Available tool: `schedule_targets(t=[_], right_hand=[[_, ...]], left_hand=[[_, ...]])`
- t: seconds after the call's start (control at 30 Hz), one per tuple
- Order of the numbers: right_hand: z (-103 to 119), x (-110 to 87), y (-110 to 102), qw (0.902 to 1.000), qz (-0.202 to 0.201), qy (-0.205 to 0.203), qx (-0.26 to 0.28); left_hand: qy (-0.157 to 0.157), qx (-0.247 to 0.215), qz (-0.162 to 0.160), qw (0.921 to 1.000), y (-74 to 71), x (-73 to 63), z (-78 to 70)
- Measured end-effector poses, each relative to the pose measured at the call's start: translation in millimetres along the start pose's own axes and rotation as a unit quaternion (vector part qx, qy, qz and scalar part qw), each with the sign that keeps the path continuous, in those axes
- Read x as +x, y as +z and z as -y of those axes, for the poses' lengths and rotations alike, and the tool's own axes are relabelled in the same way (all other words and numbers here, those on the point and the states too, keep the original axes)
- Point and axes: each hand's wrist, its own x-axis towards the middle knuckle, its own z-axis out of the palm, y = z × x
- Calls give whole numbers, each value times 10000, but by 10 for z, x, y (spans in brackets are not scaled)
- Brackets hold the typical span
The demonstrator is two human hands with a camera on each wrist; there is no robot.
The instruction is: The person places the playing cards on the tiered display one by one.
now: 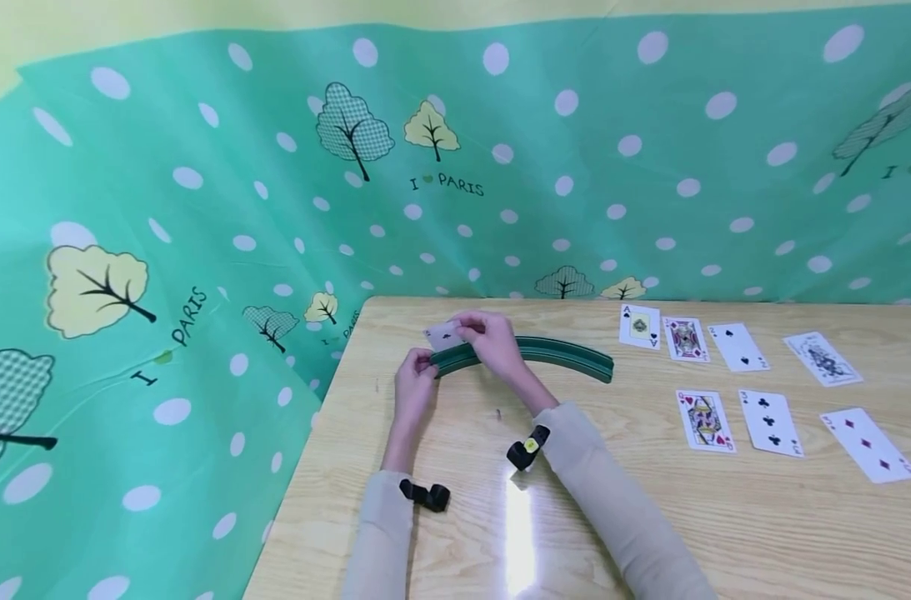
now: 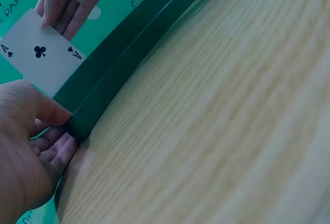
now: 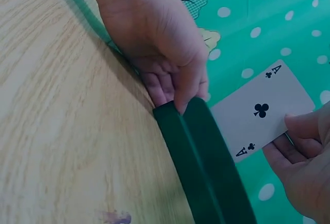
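Note:
A curved green card holder (image 1: 568, 354) stands on the wooden table. My left hand (image 1: 413, 385) grips its left end, thumb on the groove side and fingers underneath in the left wrist view. An ace of clubs (image 3: 262, 109) is pinched by its edge between the thumb and fingers of my right hand (image 1: 496, 343). The card's lower edge is right at the holder's back wall near the left end, and its face is turned toward me. In the right wrist view, the left hand (image 3: 160, 43) shows at the holder's end, with the right hand (image 3: 304, 157) beside the card.
To the right, several playing cards lie face up in two rows, among them an ace of spades (image 1: 639, 326), a queen of hearts (image 1: 706, 421), a three of clubs (image 1: 771, 422) and a joker (image 1: 823, 359). A green dotted cloth (image 1: 455, 242) hangs behind the table.

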Motion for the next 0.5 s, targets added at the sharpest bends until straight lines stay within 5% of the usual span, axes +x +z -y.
schedule_targets(t=[0.5], right_hand=[[-92, 9, 29, 9998, -25, -65, -205]], left_hand=[[50, 210, -20, 9998, -3, 4, -11]])
